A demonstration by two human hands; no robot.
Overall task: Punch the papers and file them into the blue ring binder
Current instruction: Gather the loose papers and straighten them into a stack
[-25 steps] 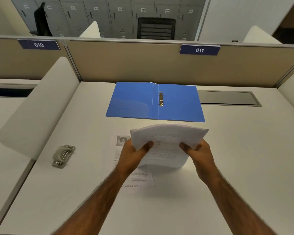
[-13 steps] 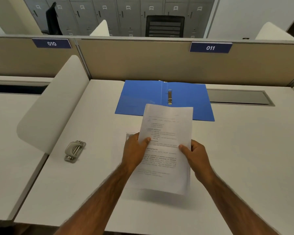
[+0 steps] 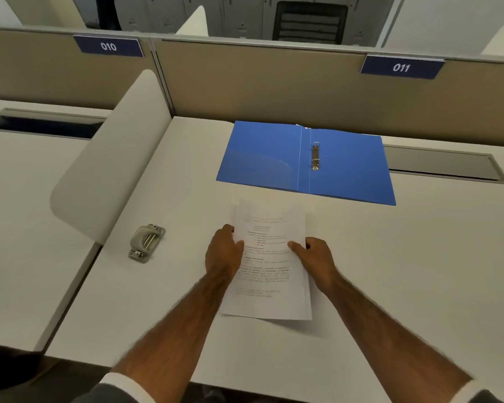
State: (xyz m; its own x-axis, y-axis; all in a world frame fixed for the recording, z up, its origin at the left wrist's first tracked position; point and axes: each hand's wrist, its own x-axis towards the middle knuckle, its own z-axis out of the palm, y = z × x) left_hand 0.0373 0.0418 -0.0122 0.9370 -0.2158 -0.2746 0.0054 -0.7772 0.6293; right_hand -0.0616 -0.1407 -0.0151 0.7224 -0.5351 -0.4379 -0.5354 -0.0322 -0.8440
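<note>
Fingers of both hands pinch the papers near the blue ring binder.

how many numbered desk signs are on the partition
2: the 010 sign at upper left and the 011 sign at upper right. More may lie outside the frame.

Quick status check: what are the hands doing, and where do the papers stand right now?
Left hand and right hand grip the papers. Hole punch untouched, off left. Blue binder open ahead, path clear.

Bare desk rightward; hole punch and divider leftward.
</note>
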